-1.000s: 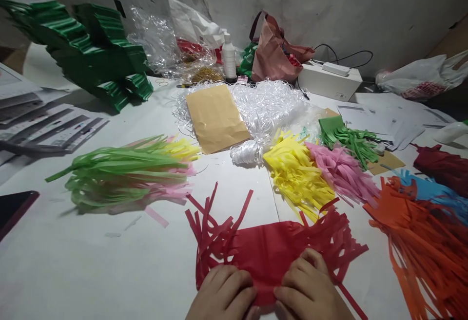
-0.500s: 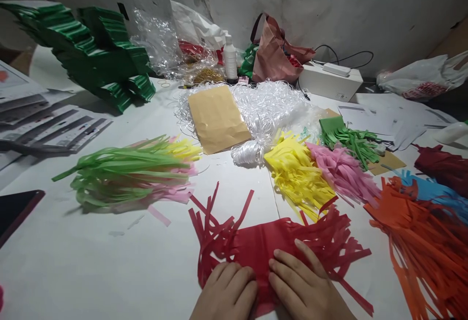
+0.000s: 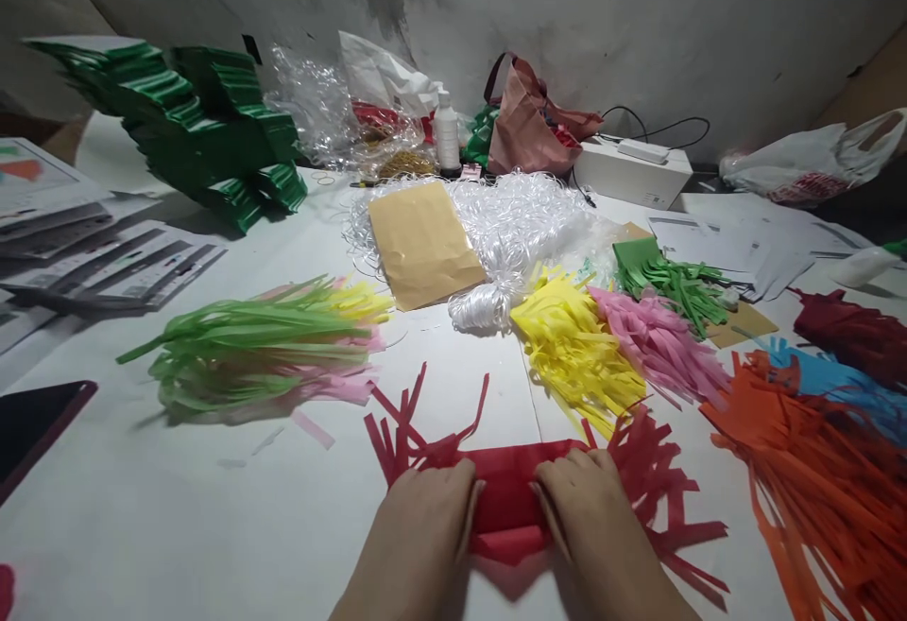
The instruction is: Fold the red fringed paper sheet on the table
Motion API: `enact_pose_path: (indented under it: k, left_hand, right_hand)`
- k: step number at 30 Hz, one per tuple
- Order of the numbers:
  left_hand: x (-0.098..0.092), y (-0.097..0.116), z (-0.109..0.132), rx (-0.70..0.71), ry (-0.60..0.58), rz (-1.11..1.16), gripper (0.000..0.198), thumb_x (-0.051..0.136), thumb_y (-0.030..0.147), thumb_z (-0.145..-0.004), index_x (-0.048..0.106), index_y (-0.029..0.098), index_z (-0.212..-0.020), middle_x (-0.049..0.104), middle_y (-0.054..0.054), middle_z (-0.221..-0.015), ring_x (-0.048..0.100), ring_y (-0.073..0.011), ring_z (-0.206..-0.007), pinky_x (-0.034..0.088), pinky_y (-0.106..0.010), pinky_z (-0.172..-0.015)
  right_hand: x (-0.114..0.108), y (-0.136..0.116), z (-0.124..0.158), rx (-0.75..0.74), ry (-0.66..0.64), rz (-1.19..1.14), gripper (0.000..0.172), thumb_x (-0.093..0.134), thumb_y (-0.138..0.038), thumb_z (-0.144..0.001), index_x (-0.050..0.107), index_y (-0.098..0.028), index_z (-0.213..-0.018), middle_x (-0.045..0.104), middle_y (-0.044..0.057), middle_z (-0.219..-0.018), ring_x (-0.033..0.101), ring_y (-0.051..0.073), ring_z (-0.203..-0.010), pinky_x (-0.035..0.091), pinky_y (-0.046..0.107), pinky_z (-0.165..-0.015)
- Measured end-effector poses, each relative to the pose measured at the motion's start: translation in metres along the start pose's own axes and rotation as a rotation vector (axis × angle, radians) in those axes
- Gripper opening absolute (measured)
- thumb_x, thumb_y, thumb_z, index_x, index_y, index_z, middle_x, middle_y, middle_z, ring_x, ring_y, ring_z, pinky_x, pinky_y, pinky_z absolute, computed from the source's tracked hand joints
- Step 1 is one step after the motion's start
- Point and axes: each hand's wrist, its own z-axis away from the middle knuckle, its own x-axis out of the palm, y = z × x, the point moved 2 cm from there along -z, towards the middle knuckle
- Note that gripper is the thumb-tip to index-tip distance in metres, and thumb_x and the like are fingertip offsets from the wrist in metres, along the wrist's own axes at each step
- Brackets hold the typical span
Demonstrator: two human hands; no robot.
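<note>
Both left grip (image 3: 429, 512) and right grip (image 3: 587, 508) clasp the red fringed sheet (image 3: 506, 500); lettering (image 3: 808, 188) on the far-right bag (image 3: 794, 160) is blurred.

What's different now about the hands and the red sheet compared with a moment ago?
The left hand and right hand have moved forward over the red fringed sheet; the right, spread flat just before, is now curled. The sheet's near edge has come forward, apparently lifted or folded. The yellow fringe and brown envelope stayed put.

Red sheet (image 3: 504, 498) partly hidden by left hand (image 3: 425, 517), right hand (image 3: 591, 508); orange fringe (image 3: 814, 441) cut off at right.
</note>
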Motion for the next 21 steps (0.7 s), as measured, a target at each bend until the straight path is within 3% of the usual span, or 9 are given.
enact_pose_path:
  k: [2, 4, 6, 8, 10, 12, 15, 18, 21]
  left_hand:
    - [-0.005, -0.003, -0.01, -0.072, -0.073, -0.024, 0.028, 0.047, 0.008, -0.094, 0.065, 0.021, -0.075, 0.076, -0.003, -0.071, 0.071, -0.0233, -0.063, 0.044, -0.031, -0.056]
    - [-0.004, -0.006, -0.014, -0.042, 0.012, -0.054, 0.026, 0.05, 0.004, -0.091, 0.067, 0.02, -0.081, 0.077, -0.004, -0.078, 0.072, -0.0234, -0.071, 0.046, -0.032, -0.061]
    - [-0.001, -0.005, -0.011, 0.121, 0.28, -0.105, 0.025, 0.052, 0.003, -0.092, 0.07, 0.02, -0.092, 0.079, -0.005, -0.095, 0.071, -0.0243, -0.087, 0.049, -0.036, -0.077]
    - [0.004, 0.0, -0.003, 0.382, 0.555, -0.137, 0.022, 0.051, 0.012, -0.098, 0.071, 0.021, -0.099, 0.078, -0.003, -0.108, 0.066, -0.0236, -0.101, 0.041, -0.041, -0.099]
    - [0.01, 0.005, 0.006, 0.601, 0.659, -0.117, 0.027, 0.046, 0.019, -0.104, 0.071, 0.023, -0.094, 0.077, 0.002, -0.104, 0.062, -0.0205, -0.101, 0.028, -0.04, -0.113]
    - [0.016, 0.007, 0.013, 0.697, 0.659, -0.096, 0.032, 0.045, 0.019, -0.104, 0.07, 0.024, -0.086, 0.076, 0.004, -0.091, 0.06, -0.0188, -0.095, 0.019, -0.039, -0.119]
    - [0.023, 0.0, 0.022, 0.616, 0.656, -0.111, 0.036, 0.041, 0.02, -0.105, 0.072, 0.023, -0.088, 0.078, 0.002, -0.089, 0.061, -0.0202, -0.094, 0.016, -0.042, -0.12]
    - [0.026, -0.018, 0.032, 0.405, 0.6, -0.106, 0.038, 0.038, 0.032, -0.107, 0.074, 0.023, -0.1, 0.08, -0.002, -0.096, 0.064, -0.0233, -0.097, 0.025, -0.046, -0.112]
    - [0.022, -0.035, 0.041, 0.247, 0.53, -0.133, 0.032, 0.048, 0.04, -0.103, 0.074, 0.021, -0.103, 0.079, -0.006, -0.099, 0.066, -0.0278, -0.097, 0.034, -0.049, -0.101]
  right_hand:
    - [-0.001, -0.001, -0.007, 0.064, -0.099, 0.035, 0.032, 0.042, -0.01, -0.099, 0.056, -0.022, -0.072, 0.062, 0.0, -0.069, 0.049, 0.021, -0.067, 0.028, 0.035, -0.076]
    - [-0.002, -0.001, -0.014, 0.133, -0.203, 0.059, 0.033, 0.044, -0.012, -0.1, 0.058, -0.023, -0.072, 0.065, 0.0, -0.071, 0.052, 0.021, -0.066, 0.028, 0.035, -0.073]
    - [-0.003, -0.003, -0.021, 0.179, -0.291, 0.092, 0.033, 0.045, -0.015, -0.101, 0.061, -0.023, -0.074, 0.069, 0.001, -0.074, 0.056, 0.021, -0.067, 0.029, 0.035, -0.073]
    - [-0.003, -0.004, -0.028, 0.204, -0.368, 0.147, 0.032, 0.045, -0.016, -0.102, 0.064, -0.022, -0.077, 0.072, 0.003, -0.077, 0.06, 0.023, -0.069, 0.029, 0.036, -0.074]
    - [-0.004, -0.004, -0.032, 0.212, -0.431, 0.199, 0.031, 0.046, -0.017, -0.102, 0.065, -0.022, -0.078, 0.074, 0.004, -0.078, 0.063, 0.023, -0.07, 0.03, 0.036, -0.074]
    - [-0.004, -0.004, -0.035, 0.207, -0.441, 0.227, 0.03, 0.048, -0.018, -0.102, 0.065, -0.022, -0.078, 0.074, 0.003, -0.077, 0.064, 0.023, -0.069, 0.03, 0.036, -0.073]
    - [-0.005, -0.002, -0.033, 0.147, -0.332, 0.222, 0.029, 0.053, -0.015, -0.1, 0.062, -0.023, -0.073, 0.073, 0.001, -0.072, 0.063, 0.021, -0.064, 0.03, 0.034, -0.071]
    - [-0.004, -0.001, -0.028, 0.073, -0.194, 0.237, 0.029, 0.056, -0.015, -0.097, 0.059, -0.023, -0.069, 0.07, -0.001, -0.064, 0.06, 0.02, -0.056, 0.03, 0.033, -0.068]
    - [-0.001, 0.0, -0.027, 0.038, -0.119, 0.272, 0.031, 0.058, -0.016, -0.095, 0.058, -0.024, -0.065, 0.067, -0.001, -0.058, 0.058, 0.021, -0.052, 0.029, 0.034, -0.066]
